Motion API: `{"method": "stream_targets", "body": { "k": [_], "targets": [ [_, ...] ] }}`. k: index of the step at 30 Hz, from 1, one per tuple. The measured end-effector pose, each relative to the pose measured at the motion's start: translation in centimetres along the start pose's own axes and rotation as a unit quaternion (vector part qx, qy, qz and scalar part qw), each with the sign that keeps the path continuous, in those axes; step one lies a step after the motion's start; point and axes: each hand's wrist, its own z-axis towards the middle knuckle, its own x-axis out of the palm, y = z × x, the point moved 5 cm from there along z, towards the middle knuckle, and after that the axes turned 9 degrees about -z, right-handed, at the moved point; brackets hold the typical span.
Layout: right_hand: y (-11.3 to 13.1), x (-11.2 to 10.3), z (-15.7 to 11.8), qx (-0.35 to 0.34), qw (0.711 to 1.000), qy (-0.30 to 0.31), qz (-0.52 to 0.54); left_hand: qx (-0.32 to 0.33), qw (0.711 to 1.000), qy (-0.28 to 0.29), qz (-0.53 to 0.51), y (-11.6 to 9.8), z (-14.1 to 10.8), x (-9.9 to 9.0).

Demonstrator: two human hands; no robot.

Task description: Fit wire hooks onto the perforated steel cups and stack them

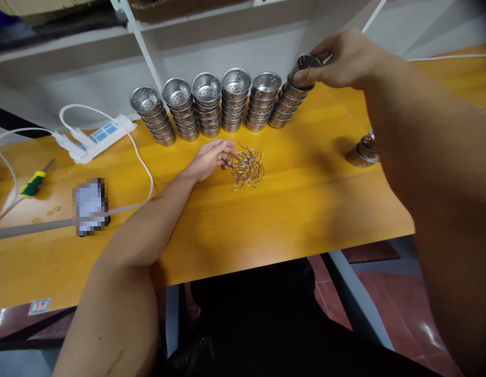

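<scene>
My right hand (342, 60) grips the rim of a perforated metal cup (305, 63), thumb on the near side and fingers behind. That cup sits tilted at the top of the rightmost stack (285, 107). My left hand (212, 158) rests low over the table, its fingers loosely bent and apart at the left edge of a pile of thin curved metal wires (248, 167). Whether the fingertips touch a wire I cannot tell. Several more stacks of the same cups (233, 99) stand in a row behind the pile.
More perforated cups (362, 154) lie at the right, partly hidden by my right arm. On the left are a white power strip (103, 139) with cables, a green-yellow screwdriver (34, 183) and a blurred-out phone-like device (90, 207). White shelving (235, 44) rises behind the wooden table (266, 225).
</scene>
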Motion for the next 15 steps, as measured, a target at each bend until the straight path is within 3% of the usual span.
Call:
{"method": "stream_targets", "body": {
  "k": [2,11,15],
  "targets": [
    [0.6,0.4,0.0,0.034,0.999,0.008,-0.032,-0.001,1.0,0.006,-0.003,0.0,0.0,0.0],
    [1.0,-0.4,2.1,0.05,0.992,0.066,-0.091,-0.008,1.0,0.002,-0.009,0.5,0.3,0.1],
    [2.6,0.1,1.4,0.051,0.992,0.074,-0.089,-0.005,1.0,-0.001,-0.005,0.7,0.4,0.0]
  ]
}}
